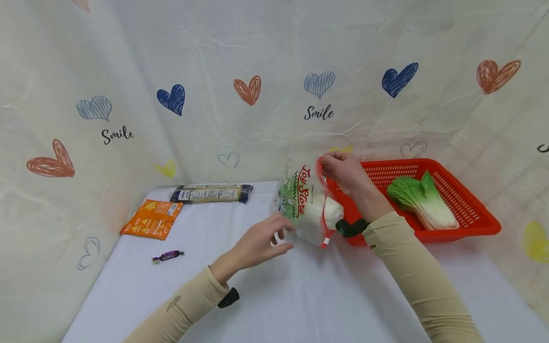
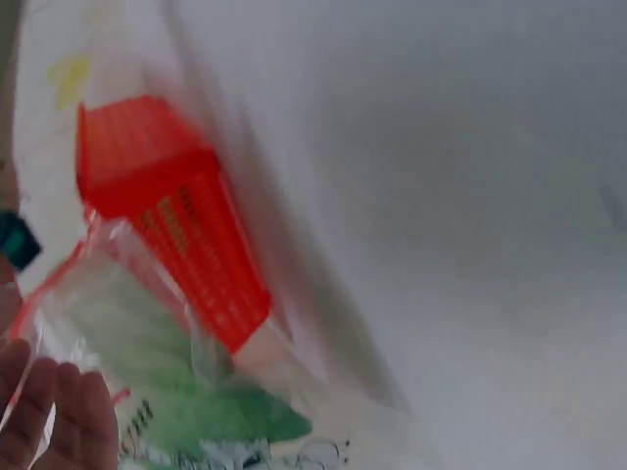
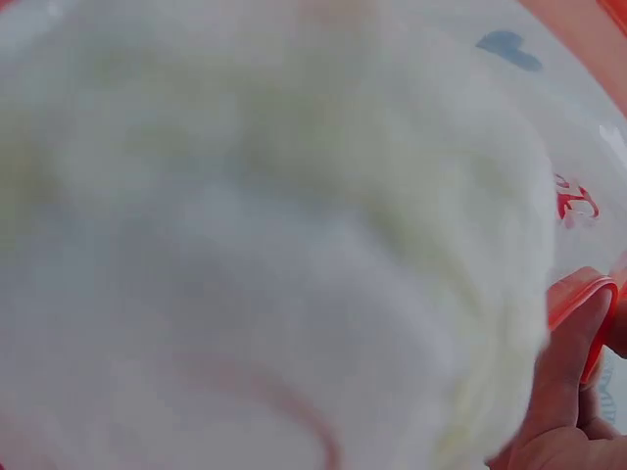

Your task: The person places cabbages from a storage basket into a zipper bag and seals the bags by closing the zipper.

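The clear Toy Story zip bag is just left of the red plastic basket, overlapping the basket's left end in the head view, with a napa cabbage inside, its pale base towards the red-edged mouth. The right hand, at the basket's left end, pinches the upper part of that red edge between thumb and fingers. The left hand, farther left of the basket, has thumb and fingers parted and grips nothing; whether its fingertips touch the film I cannot tell. The film looks thin, limp and slippery, likely to crumple, while the red edge seems stiffer and the better hold. The cabbage looks bulky, and if it is heavy, a palm beneath would spare the edge; its leafy end probably bruises more easily than the base.
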Available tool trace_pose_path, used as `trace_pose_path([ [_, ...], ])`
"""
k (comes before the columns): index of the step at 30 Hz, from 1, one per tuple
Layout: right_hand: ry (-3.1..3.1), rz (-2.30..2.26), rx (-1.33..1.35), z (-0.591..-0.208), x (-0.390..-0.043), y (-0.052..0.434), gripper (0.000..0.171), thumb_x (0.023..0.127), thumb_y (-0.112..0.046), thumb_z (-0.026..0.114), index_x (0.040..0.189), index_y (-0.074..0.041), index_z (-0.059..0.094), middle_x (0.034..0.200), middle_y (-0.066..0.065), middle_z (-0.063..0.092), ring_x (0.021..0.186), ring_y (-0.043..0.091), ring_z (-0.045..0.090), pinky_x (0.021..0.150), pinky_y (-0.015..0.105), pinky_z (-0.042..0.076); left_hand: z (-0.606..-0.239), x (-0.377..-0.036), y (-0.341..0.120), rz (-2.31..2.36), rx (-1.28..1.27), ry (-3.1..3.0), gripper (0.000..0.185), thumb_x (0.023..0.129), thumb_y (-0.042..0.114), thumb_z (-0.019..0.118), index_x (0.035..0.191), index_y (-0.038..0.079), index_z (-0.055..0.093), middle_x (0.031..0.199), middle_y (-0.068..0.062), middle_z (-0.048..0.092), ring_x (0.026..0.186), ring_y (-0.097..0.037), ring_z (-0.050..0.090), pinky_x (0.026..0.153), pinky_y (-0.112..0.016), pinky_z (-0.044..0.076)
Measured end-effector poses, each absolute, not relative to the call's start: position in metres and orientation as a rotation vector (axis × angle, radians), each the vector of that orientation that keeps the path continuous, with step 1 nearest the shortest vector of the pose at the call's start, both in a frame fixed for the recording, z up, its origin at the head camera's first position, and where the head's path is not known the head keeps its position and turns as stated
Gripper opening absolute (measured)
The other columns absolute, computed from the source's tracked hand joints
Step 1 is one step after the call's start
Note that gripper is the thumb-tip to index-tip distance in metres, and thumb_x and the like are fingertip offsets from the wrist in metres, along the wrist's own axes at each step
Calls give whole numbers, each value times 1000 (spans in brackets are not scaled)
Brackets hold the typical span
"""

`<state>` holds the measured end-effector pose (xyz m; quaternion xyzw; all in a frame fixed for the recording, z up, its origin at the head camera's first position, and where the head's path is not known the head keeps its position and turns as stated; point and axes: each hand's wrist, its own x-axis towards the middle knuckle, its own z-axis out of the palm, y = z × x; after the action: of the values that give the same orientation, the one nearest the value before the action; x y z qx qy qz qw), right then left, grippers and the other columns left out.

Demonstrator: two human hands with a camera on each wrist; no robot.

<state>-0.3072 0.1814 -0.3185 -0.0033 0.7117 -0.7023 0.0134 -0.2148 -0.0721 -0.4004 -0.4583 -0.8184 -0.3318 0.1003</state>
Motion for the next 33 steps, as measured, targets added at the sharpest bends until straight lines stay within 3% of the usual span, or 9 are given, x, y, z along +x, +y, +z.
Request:
trace_pose_path([
  [6, 2314, -2064, -1, -309, -304, 178, 23, 97, -21, 57, 108, -1, 58, 101, 5, 58, 91, 18, 61, 82, 23, 54, -419, -189, -33, -361, -1187, -2296, 38, 76, 33, 84, 100, 15, 60, 99, 5, 57, 89, -9, 58, 60, -20, 52],
  [9, 2329, -2041, -3, -306, -302, 178, 23, 98, -20, 56, 109, 0, 57, 101, 6, 56, 91, 18, 60, 83, 24, 54, -424, -187, -19, -280, -1078, -2237, 36, 74, 30, 83, 95, 14, 59, 95, 3, 56, 85, -12, 57, 59, -24, 54],
  [14, 2336, -2016, -3, -306, -300, 182, 22, 98, -22, 57, 107, -2, 56, 96, 5, 54, 87, 16, 59, 83, 24, 53, -428, -191, -10, -247, -990, -2155, 18, 81, 18, 74, 91, 12, 61, 90, 2, 58, 82, -14, 59, 57, -26, 54],
  [19, 2315, -2038, 24, -308, -302, 192, 20, 97, -22, 57, 104, -4, 56, 94, 4, 52, 83, 14, 59, 79, 21, 53, -423, -202, -24, -335, -991, -2142, 9, 86, 5, 65, 93, 9, 62, 89, 0, 60, 83, -15, 61, 60, -24, 54],
  [25, 2268, -2079, 22, -307, -305, 202, 18, 99, -19, 55, 103, -2, 52, 97, 6, 50, 81, 14, 59, 76, 21, 54, -412, -229, -54, -506, -956, -2091, 10, 89, 2, 68, 93, 7, 61, 91, -5, 62, 87, -19, 63, 69, -28, 56],
  [33, 2188, -2171, 63, -309, -308, 207, 14, 97, -16, 57, 96, -1, 55, 91, 5, 51, 75, 13, 58, 73, 21, 55, -400, -266, -90, -1299, -764, -2077, 13, 87, 1, 71, 94, 3, 60, 91, -8, 66, 76, -20, 67, 66, -23, 56],
])
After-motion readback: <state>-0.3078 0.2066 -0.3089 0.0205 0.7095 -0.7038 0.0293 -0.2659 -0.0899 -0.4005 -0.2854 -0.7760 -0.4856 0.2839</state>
